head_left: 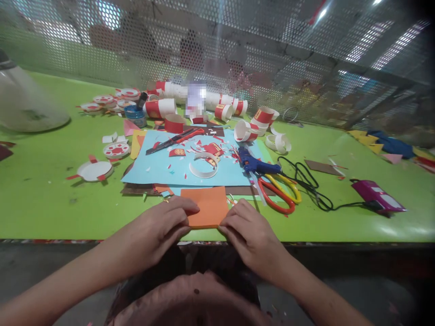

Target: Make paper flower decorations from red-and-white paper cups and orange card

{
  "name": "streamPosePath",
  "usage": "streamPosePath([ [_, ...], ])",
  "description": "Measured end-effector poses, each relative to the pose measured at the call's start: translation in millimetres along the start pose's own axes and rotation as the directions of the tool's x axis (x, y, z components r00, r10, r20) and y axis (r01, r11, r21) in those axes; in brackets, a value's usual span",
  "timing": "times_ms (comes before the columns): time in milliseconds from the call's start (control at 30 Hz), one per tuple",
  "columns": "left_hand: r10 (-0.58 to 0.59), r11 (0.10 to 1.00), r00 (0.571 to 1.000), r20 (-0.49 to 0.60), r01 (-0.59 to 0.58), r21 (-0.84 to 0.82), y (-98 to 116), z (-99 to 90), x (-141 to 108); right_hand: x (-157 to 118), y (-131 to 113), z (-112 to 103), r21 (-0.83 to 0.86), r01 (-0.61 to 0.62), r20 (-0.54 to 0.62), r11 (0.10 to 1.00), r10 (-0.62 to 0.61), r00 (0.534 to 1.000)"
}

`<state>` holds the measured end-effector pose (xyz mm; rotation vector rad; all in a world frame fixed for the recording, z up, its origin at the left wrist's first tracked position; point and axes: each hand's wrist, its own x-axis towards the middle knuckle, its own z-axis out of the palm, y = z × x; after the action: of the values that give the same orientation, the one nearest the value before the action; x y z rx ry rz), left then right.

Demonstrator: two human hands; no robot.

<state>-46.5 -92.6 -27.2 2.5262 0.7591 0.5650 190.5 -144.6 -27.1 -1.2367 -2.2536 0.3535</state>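
Note:
An orange piece of paper (204,208), seemingly folded since its near edge looks layered, lies at the front of the green table. My left hand (163,224) grips its left side, fingers on top and thumb at the near corner. Pinched at the near right corner is my right hand (253,228). Just beyond the paper is a light blue sheet (159,174) strewn with red and white scraps. On that sheet are a white paper ring (192,170) and a utility knife (173,141). A blue glue gun (254,164) rests across red-and-yellow-handled scissors (277,199) to the right.
Cut red-and-white paper cups (161,108) line the back before a perforated metal screen (204,50). White discs with red tabs (95,171) sit left, near a blue jar (135,117). A black cord (319,197) runs to a purple box (379,196) at right.

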Motion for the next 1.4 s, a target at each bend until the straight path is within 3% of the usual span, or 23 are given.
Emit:
streamPosePath([
  [433,-0.176,0.984,0.983,0.046,0.176,-0.016,9,-3.8,5,14,0,-12,-0.066,-0.073,0.154,0.995,0.083,0.985],
  [767,-0.154,0.987,0.987,0.04,0.152,0.056,14,0.2,9,25,-2,-19,-0.132,-0.097,0.282,0.986,0.132,0.95],
  [1100,-0.155,0.985,0.987,0.037,0.152,0.084,16,-0.3,11,26,-2,-20,-0.18,-0.098,0.309,0.979,0.151,0.939],
  [1400,-0.113,0.988,0.993,0.024,0.11,0.107,13,0.7,8,25,5,-20,-0.126,-0.12,0.306,0.985,0.154,0.939],
])
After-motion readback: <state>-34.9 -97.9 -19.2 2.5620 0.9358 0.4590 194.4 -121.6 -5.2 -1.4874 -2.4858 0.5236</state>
